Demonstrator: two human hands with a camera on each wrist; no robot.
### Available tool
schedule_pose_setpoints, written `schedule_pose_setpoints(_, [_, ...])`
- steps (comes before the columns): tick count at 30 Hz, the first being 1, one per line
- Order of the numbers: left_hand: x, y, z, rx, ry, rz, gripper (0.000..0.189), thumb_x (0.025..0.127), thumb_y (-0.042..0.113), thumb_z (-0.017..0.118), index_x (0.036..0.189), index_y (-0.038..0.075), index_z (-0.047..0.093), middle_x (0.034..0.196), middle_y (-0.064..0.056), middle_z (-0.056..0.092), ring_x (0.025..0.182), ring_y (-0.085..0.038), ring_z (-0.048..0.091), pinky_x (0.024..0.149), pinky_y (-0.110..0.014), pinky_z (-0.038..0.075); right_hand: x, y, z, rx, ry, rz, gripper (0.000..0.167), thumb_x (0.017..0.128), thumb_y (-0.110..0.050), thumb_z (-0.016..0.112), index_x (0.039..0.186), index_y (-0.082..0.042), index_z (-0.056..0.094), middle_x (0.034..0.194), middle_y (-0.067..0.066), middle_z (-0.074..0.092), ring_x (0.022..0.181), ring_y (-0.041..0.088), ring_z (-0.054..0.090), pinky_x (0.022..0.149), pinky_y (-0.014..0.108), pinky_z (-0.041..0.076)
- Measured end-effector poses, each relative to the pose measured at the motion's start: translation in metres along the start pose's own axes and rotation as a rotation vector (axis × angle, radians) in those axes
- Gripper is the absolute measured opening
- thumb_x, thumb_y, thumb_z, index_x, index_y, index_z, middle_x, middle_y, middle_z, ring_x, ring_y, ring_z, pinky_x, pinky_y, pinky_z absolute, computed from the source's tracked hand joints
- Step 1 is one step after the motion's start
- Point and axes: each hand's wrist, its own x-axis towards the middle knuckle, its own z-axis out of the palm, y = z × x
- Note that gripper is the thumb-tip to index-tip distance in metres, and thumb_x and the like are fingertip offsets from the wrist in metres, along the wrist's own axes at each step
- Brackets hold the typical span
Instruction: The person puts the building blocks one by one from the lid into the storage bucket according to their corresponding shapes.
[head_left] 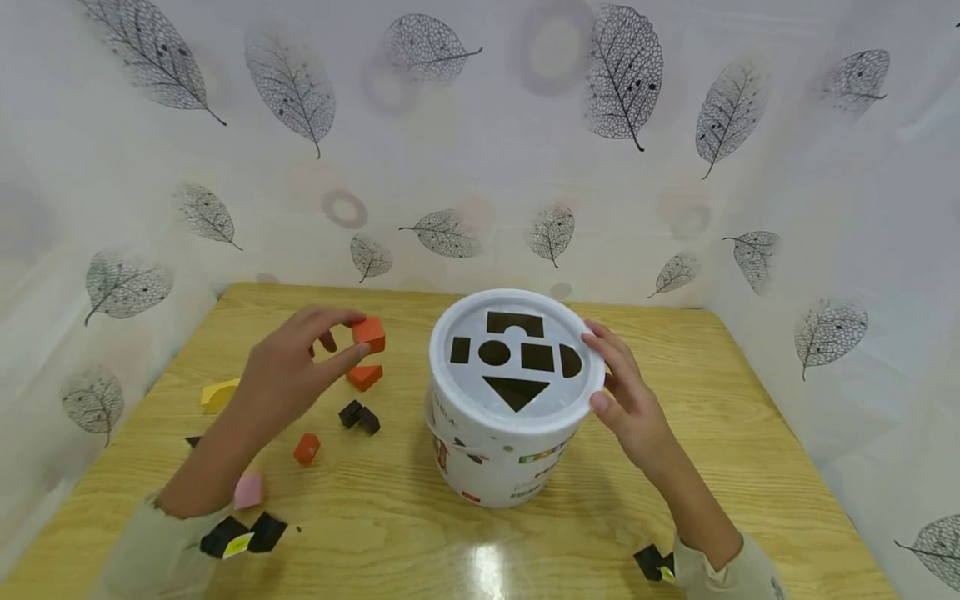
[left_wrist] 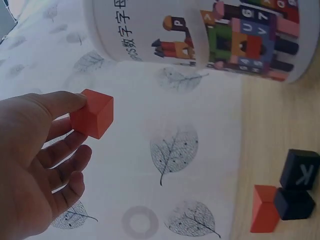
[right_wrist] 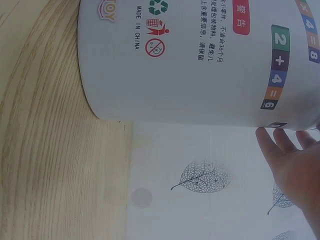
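White bucket (head_left: 491, 467): upright, sides printed.
Lid (head_left: 515, 369): fitted, six shaped openings, the triangle (head_left: 516, 392) at six o'clock.
Red block (head_left: 368, 335): flat-faced, pinched in the left hand (head_left: 288, 367), at the bucket's nine o'clock.

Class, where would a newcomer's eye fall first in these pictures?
Probably the white bucket standing on the table, its lid cut with dark holes, the right hand touching its rim. Left of it in the head view, the left hand pinches a red block. Behind is a leaf-patterned backdrop.
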Motion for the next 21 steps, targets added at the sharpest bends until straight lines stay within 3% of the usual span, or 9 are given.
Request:
schedule_pose_setpoints(8, [0.017, 0.032, -0.009, -0.088, 0.001, 0.052, 0.037, 0.094, 0.033, 0.073, 0.129, 0.022, 0.066, 0.118, 0.007, 0.064, 0.084, -0.008, 0.055, 0.063, -0.026, 0.045, 0.000, 0.001, 0.000, 0.007, -0.005, -0.008, 0.056, 0.104, -0.016, 0.054, 0.155, -0.005, 0.035, 0.166, 0.008, 0.021, 0.150, 0.015, 0.026, 0.112, 0.021, 0.036])
schedule_pose_setpoints(12, [0.025, 0.047, -0.009, -0.162, -0.036, 0.066, 0.036, 0.094, 0.033, 0.073, 0.129, 0.024, 0.066, 0.118, 0.009, 0.063, 0.086, -0.008, 0.054, 0.059, -0.026, 0.044, 0.000, 0.000, 0.000, 0.006, -0.001, -0.004, 0.056, 0.104, -0.017, 0.054, 0.155, -0.005, 0.036, 0.166, 0.008, 0.021, 0.151, 0.016, 0.026, 0.112, 0.021, 0.036])
schedule_pose_setpoints(21, [0.044, 0.072, 0.002, -0.216, -0.100, 0.107, 0.035, 0.093, 0.034, 0.074, 0.127, 0.027, 0.068, 0.118, 0.011, 0.063, 0.086, -0.008, 0.055, 0.057, -0.029, 0.044, 0.000, 0.000, 0.000, 0.007, 0.000, 0.003, 0.057, 0.104, -0.020, 0.054, 0.155, -0.006, 0.036, 0.166, 0.008, 0.021, 0.151, 0.016, 0.024, 0.112, 0.020, 0.036])
